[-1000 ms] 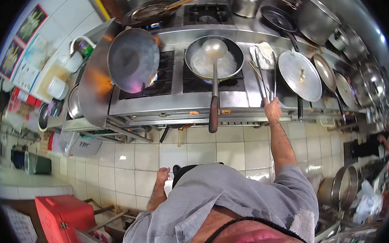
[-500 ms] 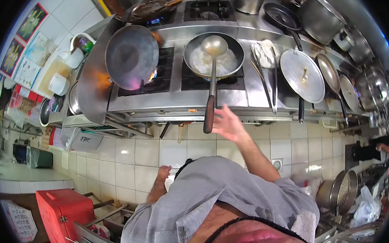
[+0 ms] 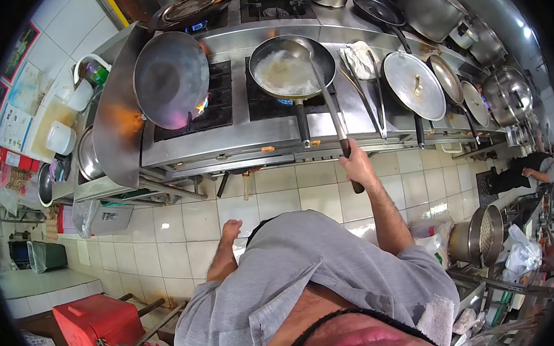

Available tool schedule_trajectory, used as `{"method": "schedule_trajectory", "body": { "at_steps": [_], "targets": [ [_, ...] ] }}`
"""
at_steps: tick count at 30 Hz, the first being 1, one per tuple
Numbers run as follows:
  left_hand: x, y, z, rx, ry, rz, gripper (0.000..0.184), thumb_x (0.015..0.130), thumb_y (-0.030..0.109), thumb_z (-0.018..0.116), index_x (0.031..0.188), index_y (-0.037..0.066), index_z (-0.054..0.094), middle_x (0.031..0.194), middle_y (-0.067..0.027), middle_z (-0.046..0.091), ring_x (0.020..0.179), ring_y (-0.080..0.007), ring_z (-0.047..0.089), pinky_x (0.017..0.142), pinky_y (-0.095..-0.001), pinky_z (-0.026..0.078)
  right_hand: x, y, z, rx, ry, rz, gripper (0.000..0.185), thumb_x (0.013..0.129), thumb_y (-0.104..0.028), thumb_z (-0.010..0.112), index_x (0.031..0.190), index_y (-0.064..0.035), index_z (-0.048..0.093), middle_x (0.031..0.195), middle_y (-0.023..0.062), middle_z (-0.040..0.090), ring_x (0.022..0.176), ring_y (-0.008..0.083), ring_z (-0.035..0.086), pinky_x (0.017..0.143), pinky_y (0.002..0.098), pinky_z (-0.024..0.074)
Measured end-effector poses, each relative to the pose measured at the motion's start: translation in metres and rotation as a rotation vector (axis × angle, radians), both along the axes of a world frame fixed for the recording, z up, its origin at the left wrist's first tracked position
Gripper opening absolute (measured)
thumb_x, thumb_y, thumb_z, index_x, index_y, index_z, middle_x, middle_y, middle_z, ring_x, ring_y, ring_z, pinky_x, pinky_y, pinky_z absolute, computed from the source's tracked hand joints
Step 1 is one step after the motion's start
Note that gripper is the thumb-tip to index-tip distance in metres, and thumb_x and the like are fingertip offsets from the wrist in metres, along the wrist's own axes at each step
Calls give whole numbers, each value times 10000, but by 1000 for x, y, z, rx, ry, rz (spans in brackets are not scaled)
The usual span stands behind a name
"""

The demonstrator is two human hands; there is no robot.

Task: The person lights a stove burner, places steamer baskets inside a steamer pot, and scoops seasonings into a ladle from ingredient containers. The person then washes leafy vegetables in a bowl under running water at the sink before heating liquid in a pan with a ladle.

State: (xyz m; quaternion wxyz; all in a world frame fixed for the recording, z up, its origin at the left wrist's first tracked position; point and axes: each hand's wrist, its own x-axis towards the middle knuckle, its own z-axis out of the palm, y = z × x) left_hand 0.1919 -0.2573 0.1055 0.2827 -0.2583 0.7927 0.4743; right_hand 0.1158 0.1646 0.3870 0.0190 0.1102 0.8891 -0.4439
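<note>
Head view shows the right hand (image 3: 360, 166) grasping the ladle (image 3: 325, 97) by its dark handle, its bowl inside the pan (image 3: 327, 66) of cloudy liquid (image 3: 282, 75) on the stove (image 3: 249, 135), 1 wok (image 3: 171, 83) to the left, while the left hand (image 3: 231, 230) hangs near the grey shirt (image 3: 307, 253), fingers curled, whether around anything I cannot tell.

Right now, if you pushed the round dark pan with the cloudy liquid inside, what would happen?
The pan would probably slosh, since cloudy liquid lies inside. That liquid likely makes it heavier, too. Its straight dark handle sticks out from one side, so a bump there might swing it around.
</note>
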Motion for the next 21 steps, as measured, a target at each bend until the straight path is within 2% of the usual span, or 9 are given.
{"method": "schedule_trajectory", "body": {
  "at_steps": [2, 4, 5, 7, 10, 12, 15, 19, 21],
  "targets": [
    [12, -21, -15, -43, -24, -198, 310, 833, 304, 530, 924, 12, 579, 733, -114, 609, 609, -199, 592, 561, -334, 482, -3, 7, -9, 155, 87, 15, 364, 742, -65, 527, 1093, -15, 441, 667, 73, 518, 414, 176, 511, 377, 316, 434],
    [26, -46, -44, -92, -42, -394, 301, 848, 303, 484, 849, 22, 591, 676, -116, 598, 599, -212, 594, 558, -354, 482, 0, -9, 20, -270, -108, -94, 309, 745, -77, 554, 1033, -20, 457, 622, 60, 499, 406, 175, 502, 361, 308, 415],
    [33, -57, -69, -134, 91, -488, 319, 855, 304, 450, 788, 24, 587, 646, -121, 588, 589, -226, 593, 559, -367, 481, 1, -19, 28, -268, -107, -98, 309, 745, -77, 554, 1033, -20, 457, 622, 60, 499, 406, 175, 502, 361, 308, 415],
    [30, -59, -73, -175, 231, -578, 351, 862, 305, 416, 727, 27, 582, 615, -126, 579, 578, -239, 592, 559, -379, 479, 2, -38, 42, -822, -207, -161, 247, 751, -94, 569, 968, -33, 468, 618, 55, 506, 397, 152, 479, 341, 285, 384],
    [20, -57, -60, -151, 239, -571, 351, 852, 318, 431, 732, 25, 582, 616, -129, 576, 571, -240, 588, 551, -384, 476, 4, -57, 57, -1230, -279, -156, 217, 789, -115, 549, 985, -48, 481, 616, 13, 489, 396, 115, 447, 335, 249, 354],
    [6, -40, -34, -70, -1, -250, 308, 825, 315, 509, 848, 20, 596, 669, -111, 597, 583, -211, 583, 542, -367, 474, -4, -56, 51, -1580, -346, -82, 216, 823, -128, 530, 1021, -54, 492, 619, -21, 476, 413, 89, 445, 338, 226, 347],
    [-9, -19, -6, -15, 8, 31, 371, 777, 310, 607, 981, 1, 580, 734, -94, 616, 595, -180, 573, 542, -333, 474, -12, -57, 48, -1375, -355, -89, 202, 819, -142, 534, 997, -52, 499, 618, -13, 473, 410, 90, 442, 338, 223, 341],
    [-18, -21, -3, 68, -11, -1, 426, 779, 331, 627, 1079, 41, 544, 929, -58, 591, 741, -173, 567, 566, -297, 458, -15, -70, 28, -651, -154, -68, 219, 749, -76, 564, 922, -31, 438, 602, 29, 474, 384, 134, 446, 327, 285, 393],
    [-14, -26, -7, 61, 5, -1, 414, 779, 332, 627, 1066, 43, 549, 914, -62, 591, 733, -174, 568, 564, -305, 460, -7, -78, 27, -609, -140, -104, 221, 731, -58, 567, 897, -19, 427, 591, 41, 468, 380, 147, 450, 327, 305, 418]
  ]
}}
